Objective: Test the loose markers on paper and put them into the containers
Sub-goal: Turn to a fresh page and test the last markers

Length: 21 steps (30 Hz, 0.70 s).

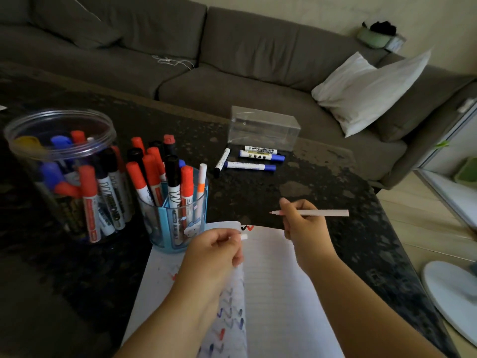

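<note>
While the right hand [300, 223] pinches a thin pale-pink marker pen [313, 213], uncapped, tip left, above the far edge of the lined white paper [273, 280], left hand [219, 250] has its grip curled on the small white cap [244, 237]. Paper lies on dark speckled tabletop [322, 192], w/ red & black squiggles [247, 228] at top. Blue cup [178, 223] & clear round jar [62, 161] at left hold markers; four loose whiteboard markers [249, 160] lie near a clear plastic box [263, 127]

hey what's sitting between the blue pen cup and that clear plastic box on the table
In the head view, four loose markers lie on the dark table between the blue pen cup and the clear plastic box, close in front of the box.
</note>
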Motion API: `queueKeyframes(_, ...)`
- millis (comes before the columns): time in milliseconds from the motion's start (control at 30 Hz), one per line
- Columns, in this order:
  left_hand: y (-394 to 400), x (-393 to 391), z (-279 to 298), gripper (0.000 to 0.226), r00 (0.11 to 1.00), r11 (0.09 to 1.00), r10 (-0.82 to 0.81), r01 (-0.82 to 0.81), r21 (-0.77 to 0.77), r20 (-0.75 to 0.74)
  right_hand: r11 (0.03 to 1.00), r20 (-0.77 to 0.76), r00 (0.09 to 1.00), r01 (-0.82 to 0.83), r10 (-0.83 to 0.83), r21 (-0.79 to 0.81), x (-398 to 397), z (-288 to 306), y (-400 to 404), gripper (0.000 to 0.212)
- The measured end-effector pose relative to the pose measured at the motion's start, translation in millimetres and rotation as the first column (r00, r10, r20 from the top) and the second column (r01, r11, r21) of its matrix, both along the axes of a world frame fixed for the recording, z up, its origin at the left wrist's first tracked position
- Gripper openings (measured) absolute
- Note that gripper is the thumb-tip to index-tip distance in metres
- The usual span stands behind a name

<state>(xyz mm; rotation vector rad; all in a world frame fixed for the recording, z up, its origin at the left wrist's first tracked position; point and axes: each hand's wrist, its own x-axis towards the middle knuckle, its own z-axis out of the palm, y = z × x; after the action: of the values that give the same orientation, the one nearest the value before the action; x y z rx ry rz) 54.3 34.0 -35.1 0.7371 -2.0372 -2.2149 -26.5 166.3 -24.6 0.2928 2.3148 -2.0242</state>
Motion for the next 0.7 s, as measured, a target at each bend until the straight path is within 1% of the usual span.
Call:
queueKeyframes(100, -1.0, 1.3, 10.7, 0.013, 0.999, 0.989, -0.023, 0.019, 0.147, 0.030, 0.989, -0.072, 0.989, -0.132, 0.127, -0.072, 33.4, 29.2, 3.3, 0.019)
queueKeyframes(167, -0.5, 4.2, 17.1, 0.011, 0.998, 0.976, -0.054, 0.049, 0.214, 0.016, 0.982, -0.092, 0.984, -0.161, 0.153, -0.095, 59.0, 40.3, 5.8, 0.026)
queueKeyframes(233, 1.5, 8.7, 20.5, 0.012, 0.996, 0.973, -0.093, 0.090, 0.212, 0.007, 0.980, -0.107, 0.988, -0.124, 0.108, -0.157, 81.3, 39.4, 8.0, 0.028)
queueKeyframes(300, 4.2, 13.9, 21.3, 0.015, 0.992, 0.970, -0.122, 0.117, 0.211, 0.012, 0.974, -0.117, 0.992, -0.064, 0.039, -0.217, 95.7, 32.5, 8.8, 0.021)
queueKeyframes(333, 5.1, 16.3, 20.7, 0.017, 0.991, 0.969, -0.132, 0.125, 0.215, 0.018, 0.975, -0.115, 0.993, -0.038, 0.013, -0.220, 98.3, 28.9, 8.4, 0.019)
queueKeyframes(400, 5.0, 20.1, 18.7, 0.023, 0.989, 0.959, -0.144, 0.133, 0.249, 0.026, 0.979, -0.121, 0.993, -0.009, -0.016, -0.206, 97.3, 23.4, 7.6, 0.024)
queueKeyframes(500, 3.5, 22.4, 17.3, 0.026, 0.991, 0.939, -0.135, 0.119, 0.323, 0.026, 0.978, -0.154, 0.988, -0.016, -0.017, -0.206, 92.6, 23.8, 4.2, 0.024)
queueKeyframes(567, 5.1, 22.4, 18.5, 0.022, 0.992, 0.926, -0.124, 0.109, 0.361, 0.018, 0.975, -0.169, 0.986, -0.025, -0.013, -0.219, 91.9, 21.8, 0.5, 0.022)
queueKeyframes(700, 10.6, 20.9, 20.1, 0.016, 0.995, 0.925, -0.100, 0.082, 0.370, 0.029, 0.979, -0.205, 0.979, -0.056, 0.016, -0.195, 93.2, 14.1, -3.3, 0.021)
